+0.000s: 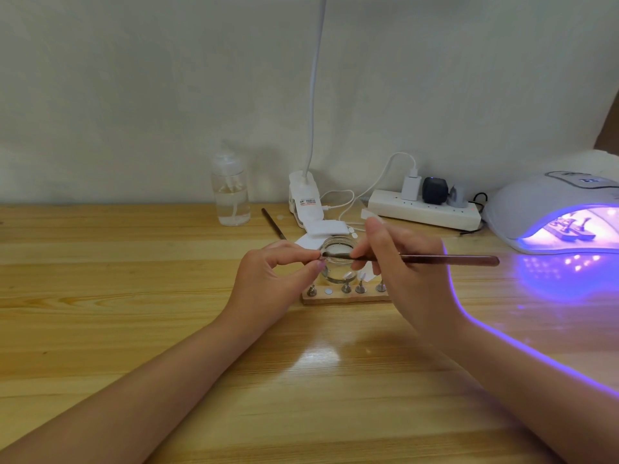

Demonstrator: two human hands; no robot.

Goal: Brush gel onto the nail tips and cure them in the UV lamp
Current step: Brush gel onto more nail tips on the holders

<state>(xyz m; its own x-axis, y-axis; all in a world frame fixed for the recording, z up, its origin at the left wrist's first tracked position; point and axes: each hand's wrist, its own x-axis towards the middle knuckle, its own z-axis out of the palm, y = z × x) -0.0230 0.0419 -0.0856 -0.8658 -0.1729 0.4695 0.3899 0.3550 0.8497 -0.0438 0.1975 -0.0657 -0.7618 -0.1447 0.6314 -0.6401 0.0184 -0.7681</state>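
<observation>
My right hand (407, 262) holds a dark brown gel brush (435, 259) level, its tip pointing left over a small glass jar (336, 262). My left hand (279, 272) pinches something small at the brush tip (326, 254); what it is I cannot tell. Just in front of the jar lies a wooden holder strip (338, 298) with several metal pegs, some carrying pale nail tips (361, 275). The white UV lamp (549, 209) glows purple at the right, with another holder inside it (569, 231).
A clear pump bottle (230, 195) stands at the back left. A white clip lamp (306, 199), white pads (330, 228), a second brush (273, 223) and a power strip (423, 211) with plugs sit along the wall. The wooden table (134, 296) stretches left and forward.
</observation>
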